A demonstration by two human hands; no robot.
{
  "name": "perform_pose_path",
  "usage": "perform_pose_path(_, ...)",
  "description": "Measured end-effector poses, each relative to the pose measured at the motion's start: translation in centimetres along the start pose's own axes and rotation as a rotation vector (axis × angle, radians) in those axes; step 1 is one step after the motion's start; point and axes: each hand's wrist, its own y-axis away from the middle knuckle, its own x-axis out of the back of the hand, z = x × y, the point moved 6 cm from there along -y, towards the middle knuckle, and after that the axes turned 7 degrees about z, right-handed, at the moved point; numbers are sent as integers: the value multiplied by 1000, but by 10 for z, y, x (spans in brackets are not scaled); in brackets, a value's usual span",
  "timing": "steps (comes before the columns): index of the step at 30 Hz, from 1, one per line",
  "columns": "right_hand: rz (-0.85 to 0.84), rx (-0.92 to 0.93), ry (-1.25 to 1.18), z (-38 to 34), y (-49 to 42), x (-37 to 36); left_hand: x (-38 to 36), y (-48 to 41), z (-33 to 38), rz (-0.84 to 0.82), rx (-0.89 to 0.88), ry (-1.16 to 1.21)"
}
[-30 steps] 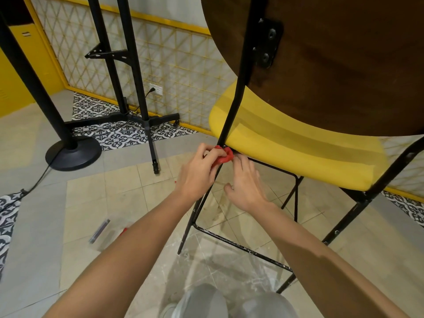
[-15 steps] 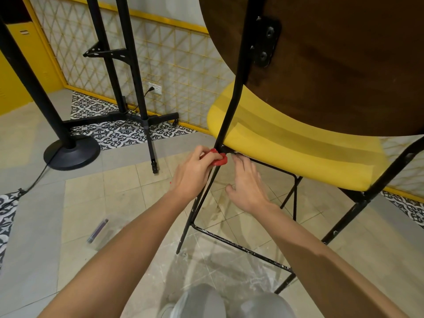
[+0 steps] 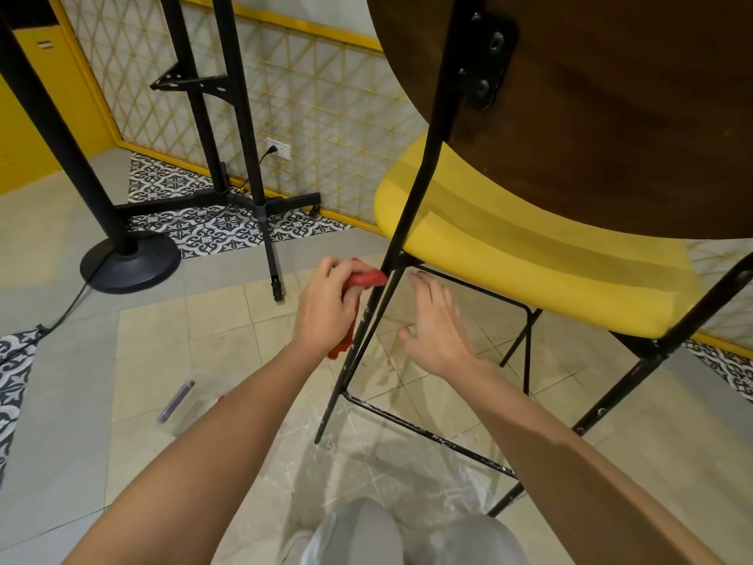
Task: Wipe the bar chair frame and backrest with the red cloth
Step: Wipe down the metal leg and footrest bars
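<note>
A bar chair stands before me with a black metal frame, a yellow seat and a dark wooden backrest close to the camera. My left hand is shut on the red cloth and presses it against the left rear leg just under the seat; a tail of cloth hangs below the hand. My right hand hovers with spread fingers just right of that leg, holding nothing.
A black pole on a round base stands at the left, with a cable trailing from it. A black stand with a cross foot is behind it. A small dark stick-like object lies on the tile floor. My knees show below.
My left hand with the cloth has pulled slightly back and left along the leg, and more cloth hangs free. My right hand has come off the frame and opened.
</note>
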Motion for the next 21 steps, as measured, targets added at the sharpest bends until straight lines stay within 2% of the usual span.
perform_pose_path(3, -2, -18, -16, -1, -2, -1, -8, -6, -3, 36, 264, 206)
perform_pose_path(7, 2, -26, -42, -1, -4, -4, -33, 5, -10, -83, 541, 456)
perform_pose_path(13, -4, -96, -205, 0, -7, -11, -44, 22, -38, -231, 670, 358)
perform_pose_path(18, -4, -150, -341, -4, -11, -18, -42, 17, -33, -173, 717, 555)
perform_pose_path(21, -24, -221, -529, -11, -10, -21, -46, 19, -37, -187, 715, 507)
